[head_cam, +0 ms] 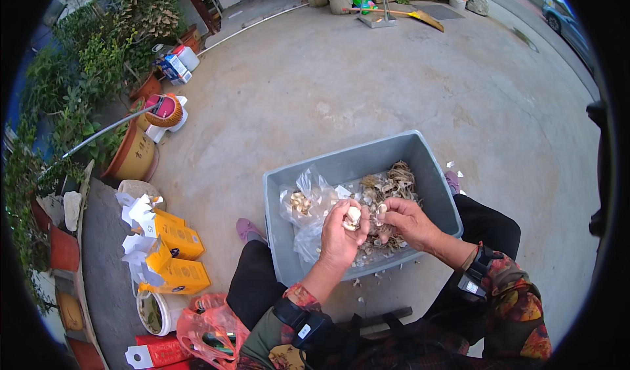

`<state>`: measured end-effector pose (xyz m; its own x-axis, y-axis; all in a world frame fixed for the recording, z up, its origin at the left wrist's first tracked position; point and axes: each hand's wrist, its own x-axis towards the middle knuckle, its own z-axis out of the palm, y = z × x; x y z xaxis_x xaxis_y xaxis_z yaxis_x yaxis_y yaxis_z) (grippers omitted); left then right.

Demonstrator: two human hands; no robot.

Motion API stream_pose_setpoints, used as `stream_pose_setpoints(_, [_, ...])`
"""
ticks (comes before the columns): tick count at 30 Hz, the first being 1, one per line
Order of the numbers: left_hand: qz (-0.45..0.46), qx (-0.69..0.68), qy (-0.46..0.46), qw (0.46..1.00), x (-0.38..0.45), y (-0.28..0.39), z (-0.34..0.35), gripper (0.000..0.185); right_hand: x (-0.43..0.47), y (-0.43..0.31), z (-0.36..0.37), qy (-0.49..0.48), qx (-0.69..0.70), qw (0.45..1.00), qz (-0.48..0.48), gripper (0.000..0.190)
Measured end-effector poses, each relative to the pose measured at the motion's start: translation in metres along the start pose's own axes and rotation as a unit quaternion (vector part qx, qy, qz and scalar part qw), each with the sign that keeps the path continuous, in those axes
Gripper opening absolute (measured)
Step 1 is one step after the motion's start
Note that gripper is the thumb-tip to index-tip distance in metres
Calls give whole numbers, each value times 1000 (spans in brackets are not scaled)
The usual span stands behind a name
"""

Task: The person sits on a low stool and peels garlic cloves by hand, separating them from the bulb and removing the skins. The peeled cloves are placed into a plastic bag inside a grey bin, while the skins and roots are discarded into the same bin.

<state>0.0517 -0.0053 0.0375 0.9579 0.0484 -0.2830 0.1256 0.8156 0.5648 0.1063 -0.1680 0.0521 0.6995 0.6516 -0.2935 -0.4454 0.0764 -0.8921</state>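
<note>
A grey plastic tub (344,162) stands on the concrete between my legs. Over it, my left hand (342,232) holds a partly broken garlic bulb (353,216) with whitish cloves. Just to its right, my right hand (406,222) pinches a small garlic clove (382,208) between thumb and fingers. In the tub's left part lies a clear plastic bag (315,193) with peeled-looking garlic cloves (299,202) in it. Dry garlic stalks and skins (393,183) are heaped in the right part, partly behind my hands.
Yellow cartons (179,274), a white bucket (165,316) and a red plastic bag (211,321) stand at the lower left. Potted plants (130,151) line the left side. A metal dustpan (378,21) and a yellow broom (425,19) are far ahead. Bits of garlic skin (361,299) lie on the floor.
</note>
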Motion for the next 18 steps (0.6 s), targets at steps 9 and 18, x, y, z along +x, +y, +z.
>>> stream_pose_setpoints(9, [-8,175,20,984,-7,-1,-4,15,2,2,-10,54,-322,938,-119,16])
stream_pose_setpoints(18, [-57,231,-22,971,-8,-6,-1,18,2,5,-7,34,-397,892,-215,16])
